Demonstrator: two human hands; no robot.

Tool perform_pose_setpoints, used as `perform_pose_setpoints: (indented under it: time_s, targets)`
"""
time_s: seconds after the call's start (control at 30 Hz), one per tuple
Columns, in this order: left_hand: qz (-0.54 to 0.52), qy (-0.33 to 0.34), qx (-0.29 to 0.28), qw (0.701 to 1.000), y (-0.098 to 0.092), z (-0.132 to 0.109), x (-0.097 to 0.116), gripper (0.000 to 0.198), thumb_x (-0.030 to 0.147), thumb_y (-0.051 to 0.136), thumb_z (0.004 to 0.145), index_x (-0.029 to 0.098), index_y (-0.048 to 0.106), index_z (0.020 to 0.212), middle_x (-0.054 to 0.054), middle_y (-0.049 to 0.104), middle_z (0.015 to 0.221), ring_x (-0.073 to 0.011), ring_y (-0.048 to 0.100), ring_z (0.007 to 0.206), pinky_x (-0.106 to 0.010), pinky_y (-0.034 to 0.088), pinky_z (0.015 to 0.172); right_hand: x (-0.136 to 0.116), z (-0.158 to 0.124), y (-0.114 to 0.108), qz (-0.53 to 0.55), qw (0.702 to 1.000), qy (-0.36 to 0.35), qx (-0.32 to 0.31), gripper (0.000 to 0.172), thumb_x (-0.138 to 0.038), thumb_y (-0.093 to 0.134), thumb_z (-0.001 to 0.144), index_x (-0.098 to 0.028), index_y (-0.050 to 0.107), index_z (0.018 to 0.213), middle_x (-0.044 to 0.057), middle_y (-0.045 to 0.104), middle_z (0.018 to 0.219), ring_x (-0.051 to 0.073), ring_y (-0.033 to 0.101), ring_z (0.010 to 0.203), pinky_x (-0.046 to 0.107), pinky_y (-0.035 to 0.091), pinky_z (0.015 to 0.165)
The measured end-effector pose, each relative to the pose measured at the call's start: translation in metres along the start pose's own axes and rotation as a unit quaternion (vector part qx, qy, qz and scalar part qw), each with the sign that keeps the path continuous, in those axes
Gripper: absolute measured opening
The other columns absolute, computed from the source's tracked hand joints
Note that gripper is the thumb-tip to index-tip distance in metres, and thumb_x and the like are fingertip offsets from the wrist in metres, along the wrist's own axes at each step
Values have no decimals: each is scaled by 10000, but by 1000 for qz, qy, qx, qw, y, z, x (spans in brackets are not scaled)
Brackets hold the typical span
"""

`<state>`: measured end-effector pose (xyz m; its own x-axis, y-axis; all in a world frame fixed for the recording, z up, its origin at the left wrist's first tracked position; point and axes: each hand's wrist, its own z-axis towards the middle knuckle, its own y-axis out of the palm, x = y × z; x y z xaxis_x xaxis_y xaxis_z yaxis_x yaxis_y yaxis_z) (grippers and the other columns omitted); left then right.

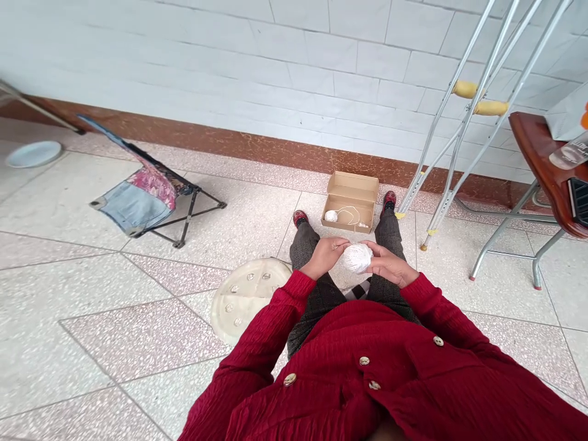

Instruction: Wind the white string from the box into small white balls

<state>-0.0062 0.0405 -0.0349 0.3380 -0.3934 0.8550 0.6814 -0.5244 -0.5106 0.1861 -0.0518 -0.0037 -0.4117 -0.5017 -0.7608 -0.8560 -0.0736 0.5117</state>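
A ball of white yarn (pixel 358 258) is in front of my lap, between my two hands. My right hand (pixel 388 264) is wrapped round its right side, thumb and fingers pressed against it. Close by the ball's left edge, my left hand (pixel 327 255) is closed with thumb and fingertips pinched together; what they pinch is too small to make out. On the floor between my feet stands an open cardboard box (pixel 334 226). Inside it lie a smaller white yarn ball (pixel 331 215) and a loose, looping strand of yarn (pixel 351 212).
To the left are a folding chair (pixel 133 205), a round floor cover (pixel 229 324) and a pale blue basin (pixel 34 154). Metal crutches (pixel 452 147) lean on the tiled wall to the right, beside a brown table (pixel 535 153) with a plastic bottle (pixel 569 154) on it.
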Motion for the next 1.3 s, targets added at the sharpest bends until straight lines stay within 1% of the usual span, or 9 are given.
perform_pose_setpoints:
  time_s: [0.13, 0.23, 0.4, 0.6, 0.73, 1.0, 1.1, 1.2, 1.3]
  targets:
    - [-23, -81, -15, 996, 14, -11, 0, 337, 314, 506, 900, 135, 698, 689, 0, 660, 654, -142, 577, 655, -241, 443, 680, -21, 14, 3, 0, 999, -49, 23, 545, -231, 821, 604, -255, 589, 1097, 28, 646, 1110, 197, 655, 949, 383, 589, 836]
    - [0, -73, -65, 995, 18, -21, 6, 372, 345, 499, 920, 142, 680, 666, 7, 646, 643, -124, 558, 639, -233, 412, 677, -29, 36, -10, -72, 983, -108, 131, 522, -305, 792, 610, -246, 551, 1069, 30, 626, 1058, 191, 640, 878, 380, 579, 779]
    - [106, -7, -71, 992, 6, -23, 14, 334, 308, 487, 950, 170, 678, 713, -23, 692, 747, -159, 614, 765, -275, 449, 803, -7, 58, -28, -383, 860, -153, 300, 516, -255, 799, 487, -210, 574, 949, 17, 543, 964, 207, 544, 938, 367, 502, 837]
    - [188, 106, -55, 975, -17, -10, 17, 259, 277, 498, 968, 194, 698, 826, -31, 722, 864, -183, 646, 904, -427, 354, 1092, 33, 43, -18, -200, 975, 30, 92, 458, -288, 752, 586, -208, 571, 999, -15, 552, 845, 137, 562, 720, 252, 472, 599]
    - [150, 94, -41, 983, -19, -6, 15, 294, 312, 492, 974, 177, 695, 809, -36, 712, 868, -181, 634, 902, -413, 383, 1063, 26, 24, -15, -56, 996, 74, -8, 486, -281, 806, 586, -203, 581, 1011, -16, 607, 845, 124, 610, 710, 231, 492, 605]
    - [-13, -91, -10, 996, 17, -15, -2, 342, 310, 499, 935, 134, 703, 726, -14, 671, 678, -155, 596, 710, -256, 461, 722, -15, 21, -2, -24, 996, -62, 55, 482, -290, 794, 636, -233, 603, 1075, 28, 658, 1017, 159, 629, 806, 270, 514, 664]
    - [-2, -67, -41, 997, 27, -22, 3, 333, 312, 518, 937, 147, 698, 712, -10, 686, 730, -142, 600, 725, -252, 448, 759, -23, 37, -16, -161, 957, -153, 189, 472, -327, 760, 623, -225, 582, 1047, 30, 628, 1012, 172, 596, 799, 286, 489, 661]
    - [71, -19, -57, 996, 27, -24, 8, 333, 293, 505, 955, 163, 684, 707, -21, 685, 740, -154, 606, 765, -282, 449, 839, -13, 49, -35, -356, 860, -199, 308, 497, -326, 766, 556, -204, 586, 1003, 45, 585, 994, 211, 558, 865, 345, 482, 768]
    - [164, 42, -68, 983, 18, -23, 9, 297, 266, 496, 969, 175, 690, 765, -37, 699, 798, -170, 622, 826, -371, 396, 1017, 11, 50, -43, -458, 822, -151, 302, 501, -293, 771, 509, -198, 612, 974, 22, 535, 941, 210, 529, 861, 372, 465, 824]
